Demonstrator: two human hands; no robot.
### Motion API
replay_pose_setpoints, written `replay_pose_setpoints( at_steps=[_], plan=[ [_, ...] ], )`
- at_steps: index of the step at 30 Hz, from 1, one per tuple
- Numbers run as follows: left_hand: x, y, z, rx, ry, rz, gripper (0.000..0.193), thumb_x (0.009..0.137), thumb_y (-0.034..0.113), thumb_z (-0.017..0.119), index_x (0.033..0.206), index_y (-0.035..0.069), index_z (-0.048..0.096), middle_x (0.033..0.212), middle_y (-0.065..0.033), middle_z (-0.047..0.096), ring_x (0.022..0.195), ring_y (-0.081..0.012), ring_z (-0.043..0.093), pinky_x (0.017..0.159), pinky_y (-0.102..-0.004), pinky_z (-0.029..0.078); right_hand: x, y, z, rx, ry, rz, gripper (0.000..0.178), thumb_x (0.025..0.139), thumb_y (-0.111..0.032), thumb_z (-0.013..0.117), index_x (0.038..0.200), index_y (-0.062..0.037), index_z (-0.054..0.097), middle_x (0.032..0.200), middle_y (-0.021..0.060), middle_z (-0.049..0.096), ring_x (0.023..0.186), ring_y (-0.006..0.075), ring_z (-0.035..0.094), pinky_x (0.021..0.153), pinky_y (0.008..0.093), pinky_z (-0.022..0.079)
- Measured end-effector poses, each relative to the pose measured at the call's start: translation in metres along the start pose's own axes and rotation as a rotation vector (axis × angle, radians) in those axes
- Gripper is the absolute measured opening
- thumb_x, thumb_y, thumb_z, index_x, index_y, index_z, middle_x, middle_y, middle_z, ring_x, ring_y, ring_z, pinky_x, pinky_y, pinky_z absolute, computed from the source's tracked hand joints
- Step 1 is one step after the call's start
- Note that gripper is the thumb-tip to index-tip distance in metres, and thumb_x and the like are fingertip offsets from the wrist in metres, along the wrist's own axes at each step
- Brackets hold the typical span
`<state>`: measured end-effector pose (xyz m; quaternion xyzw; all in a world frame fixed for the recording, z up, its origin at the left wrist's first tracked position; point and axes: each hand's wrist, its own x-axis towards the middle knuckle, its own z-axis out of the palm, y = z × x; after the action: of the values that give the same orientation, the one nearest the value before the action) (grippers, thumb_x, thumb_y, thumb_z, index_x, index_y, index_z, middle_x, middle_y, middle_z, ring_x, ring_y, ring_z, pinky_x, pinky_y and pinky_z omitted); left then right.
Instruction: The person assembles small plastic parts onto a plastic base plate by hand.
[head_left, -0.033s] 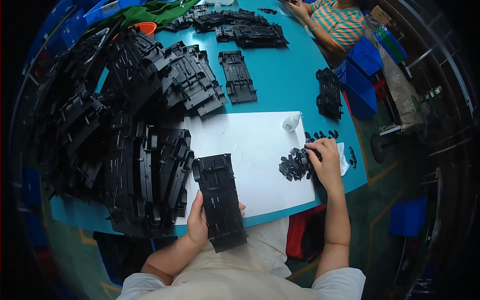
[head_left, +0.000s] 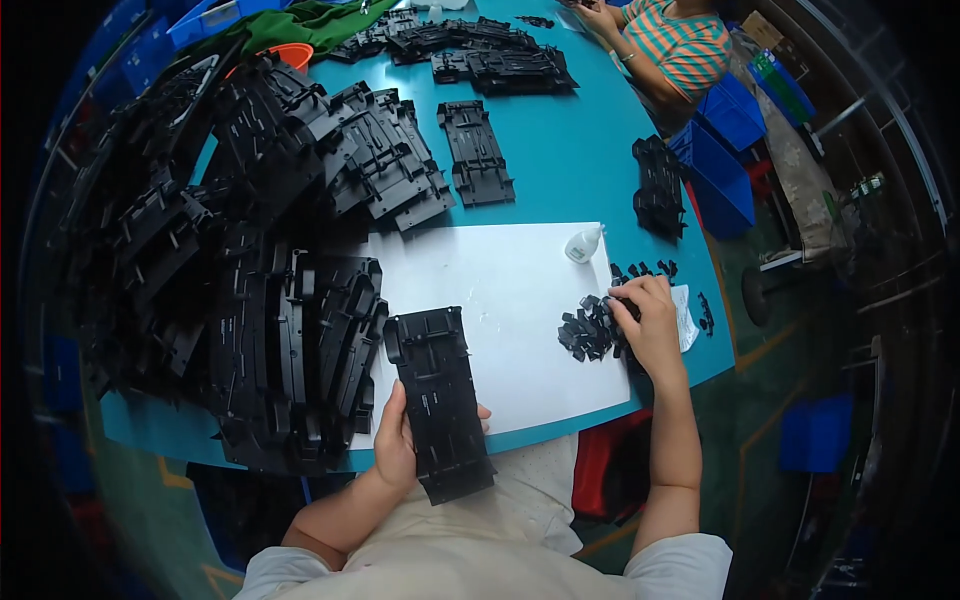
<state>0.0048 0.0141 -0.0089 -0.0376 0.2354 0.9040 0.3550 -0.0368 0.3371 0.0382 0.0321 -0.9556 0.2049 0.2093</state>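
My left hand (head_left: 398,447) is wrapped around a long black plastic chassis plate (head_left: 437,400), its thumb on the left edge and fingertips showing at the right edge. The plate is tilted over the near edge of a white sheet (head_left: 520,350). My right hand (head_left: 652,318) is at a heap of small black plastic parts (head_left: 588,330) on the sheet's right side. Its thumb and forefinger are pinched together around one small dark part, mostly hidden by the fingertips. Behind the heap a small white squeeze bottle (head_left: 582,245) stands on the sheet.
Stacked black chassis plates (head_left: 250,350) crowd the left of the teal table (head_left: 560,150). A single plate (head_left: 475,155) lies beyond the sheet, and several more (head_left: 658,188) lie at the right edge. A co-worker in a striped shirt (head_left: 680,45) sits at the far right, near blue bins (head_left: 715,180).
My right hand's fingers have shifted very slightly at the heap. My left hand and the chassis plate have stayed in place.
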Motion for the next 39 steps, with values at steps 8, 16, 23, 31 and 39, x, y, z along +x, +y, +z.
replay_pose_setpoints(
  at_steps=[8,16,23,31,39],
  plan=[
    [0.001,0.005,0.003,0.031,0.033,-0.013,0.074,0.096,0.059,0.014,0.13,0.001,0.045,0.112,-0.0248,0.06,0.1,-0.0309,0.062,0.088,-0.0414,0.051,0.008,0.007,0.015,0.001,-0.173,0.128,0.012,0.072,0.001,0.069,0.084,0.0017,0.066,0.079,0.0116,0.059,0.072,0.0235,0.06,0.064,0.0314,0.048],
    [0.0,0.001,-0.003,-0.023,-0.063,-0.044,0.072,0.097,0.055,0.011,0.135,0.002,0.042,0.12,-0.0236,0.057,0.107,-0.0297,0.059,0.095,-0.0412,0.046,0.008,0.012,0.004,0.012,-0.205,0.121,0.011,0.071,0.002,0.063,0.082,-0.0001,0.066,0.074,0.0102,0.058,0.062,0.0191,0.058,0.057,0.0288,0.046],
    [-0.009,0.002,-0.001,0.016,-0.008,-0.033,0.071,0.098,0.055,0.011,0.135,0.003,0.042,0.118,-0.0232,0.058,0.107,-0.0285,0.059,0.095,-0.0406,0.046,0.053,-0.05,-0.062,0.368,0.102,-0.166,0.011,0.077,0.01,0.059,0.084,0.0023,0.063,0.087,0.0081,0.059,0.075,0.0136,0.054,0.067,0.0229,0.043],
    [0.003,0.003,0.003,-0.019,-0.001,-0.031,0.072,0.098,0.055,0.011,0.134,0.003,0.043,0.117,-0.023,0.059,0.104,-0.0282,0.06,0.093,-0.0397,0.048,0.107,-0.08,-0.01,0.563,0.324,-0.136,0.024,0.084,0.008,0.058,0.105,-0.0001,0.068,0.095,0.0057,0.06,0.082,0.0119,0.057,0.069,0.0221,0.044],
    [-0.001,0.007,0.004,-0.046,-0.013,-0.029,0.07,0.098,0.054,0.01,0.136,0.003,0.04,0.117,-0.0222,0.058,0.105,-0.0278,0.06,0.093,-0.0392,0.047,0.064,-0.095,0.067,0.511,-0.171,-0.087,0.009,0.075,0.004,0.068,0.083,0.0004,0.069,0.077,0.0058,0.064,0.067,0.0124,0.057,0.063,0.0231,0.045]
  ],
)
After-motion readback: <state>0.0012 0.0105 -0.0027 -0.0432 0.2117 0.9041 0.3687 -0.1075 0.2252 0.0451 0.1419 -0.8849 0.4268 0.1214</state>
